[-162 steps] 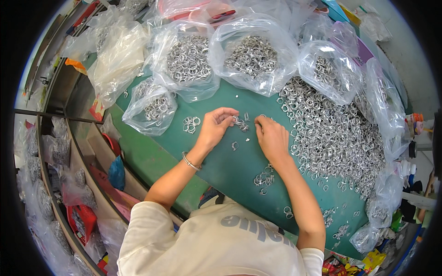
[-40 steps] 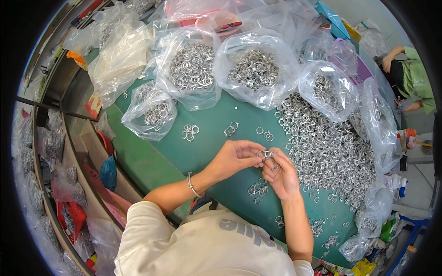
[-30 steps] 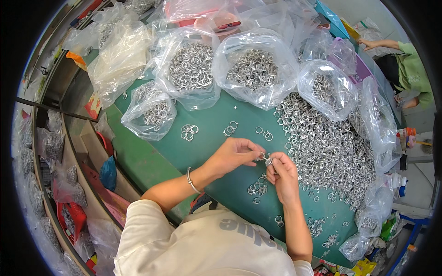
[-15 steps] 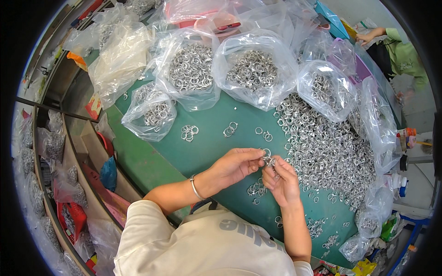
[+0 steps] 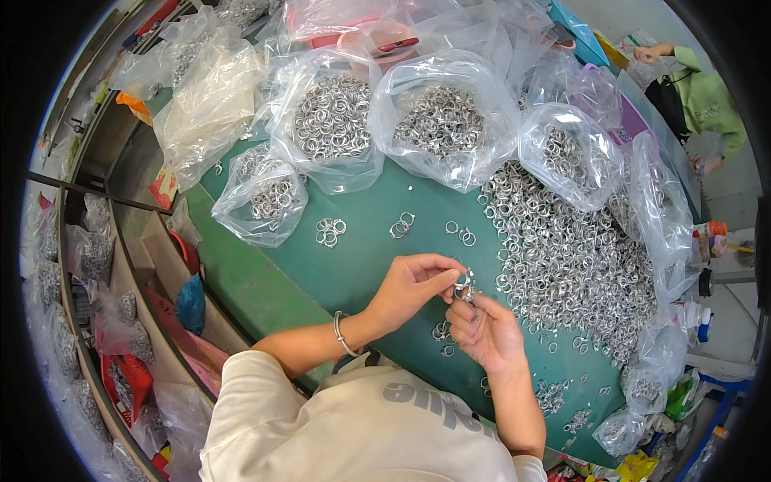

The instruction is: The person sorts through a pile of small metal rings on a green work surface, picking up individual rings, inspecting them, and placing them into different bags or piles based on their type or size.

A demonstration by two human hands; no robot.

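Both hands pinch metal rings above the green table.

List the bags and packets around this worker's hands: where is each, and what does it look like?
Clear plastic bags of metal rings: back of the green table, puffy, open-topped.
Clear bag of pale contents: far left, crumpled.
Small clear bags: near right edge.
Yellow packet: lower right, crinkled.
Blue pouch: left shelf.
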